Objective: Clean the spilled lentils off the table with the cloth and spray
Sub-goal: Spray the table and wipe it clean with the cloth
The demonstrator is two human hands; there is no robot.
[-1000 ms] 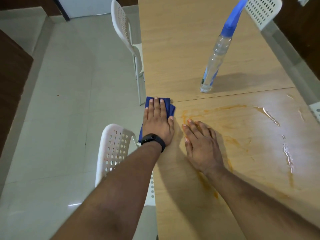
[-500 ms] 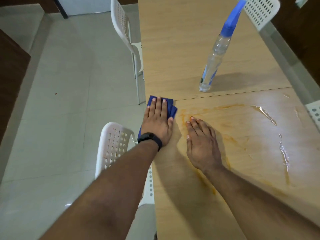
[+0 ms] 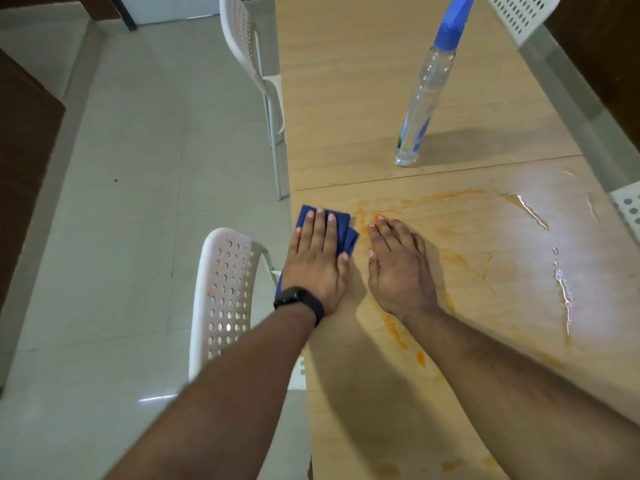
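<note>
Head view looks down along a long wooden table [image 3: 363,98] that fills the right half of the frame, with pale floor tiles [image 3: 121,202] on the left. Your left hand [image 3: 317,263] lies flat, fingers straight and close together, pressing a folded blue cloth [image 3: 344,230] onto the table's left edge, just below the seam [image 3: 433,173] that crosses the tabletop; the cloth shows past your fingertips and along the thumb side, and a bit of it peeks out below the hand at the table edge. A black band [image 3: 299,303] sits on that wrist. Your right hand [image 3: 398,268] rests palm down just beside the left, fingers straight and together, touching the wood and holding nothing. Orange smears [image 3: 443,195] of the spill curve from near your right fingertips across the centre of the frame and run down along your right forearm, with more spots at the lower edge. Wet streaks [image 3: 561,282] glint at centre right. The spray bottle [image 3: 426,95], clear with a blue top, stands at upper right beyond the seam, well apart from both hands. One white chair with holes [image 3: 225,292] sits at lower centre left against the table edge, another [image 3: 242,39] at upper centre, and parts of two more show along the right edge.
</note>
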